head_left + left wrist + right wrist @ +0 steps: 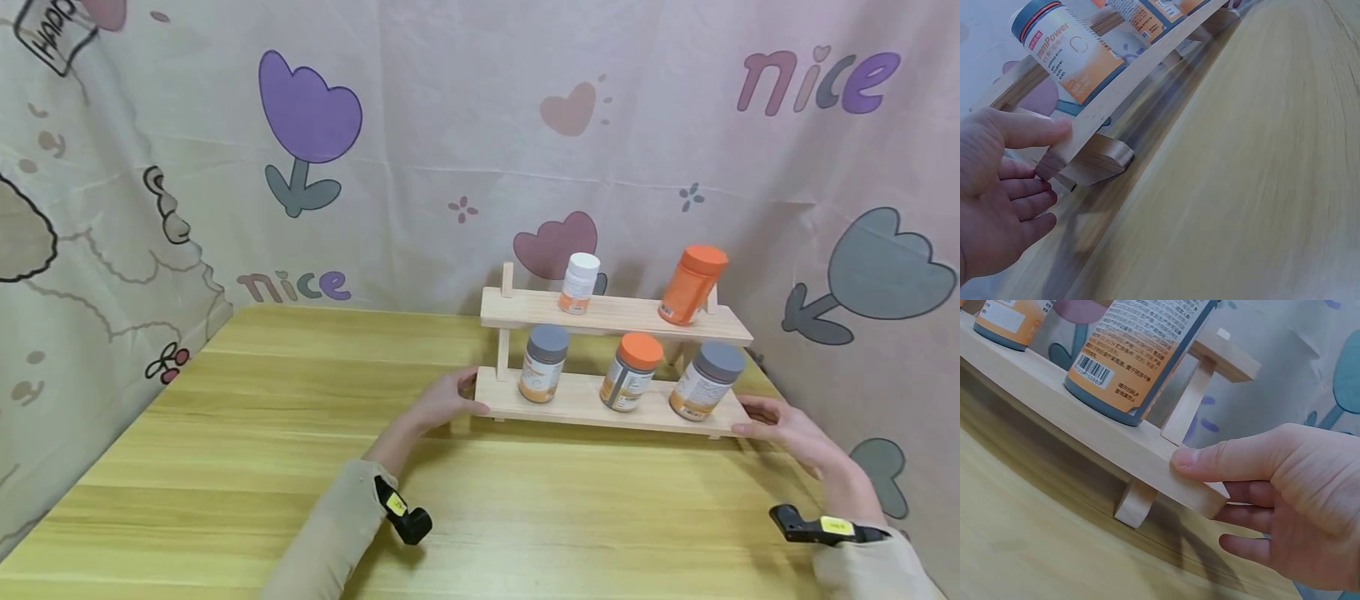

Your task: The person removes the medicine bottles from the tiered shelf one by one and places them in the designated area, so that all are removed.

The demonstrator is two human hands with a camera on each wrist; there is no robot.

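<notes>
A two-tier wooden display rack (577,406) stands toward the right of the table, with pill bottles on both tiers. At the lower board's left end, my left hand (448,398) grips it, thumb against the front edge and fingers curled behind the end. My right hand (793,435) holds the opposite end the same way; its thumb (1210,464) presses the board's corner in the right wrist view. The lower tier carries a grey-capped bottle (542,367), an orange-capped bottle (628,382) and another grey-capped bottle (701,390). Above them are a small white bottle (579,285) and an orange bottle (688,287).
The rack's short feet (1135,503) show under the lower board. A wood-grain table (300,400) spreads to the left and in front. Behind and at both sides hangs a printed cloth (442,108), close to the rack's back.
</notes>
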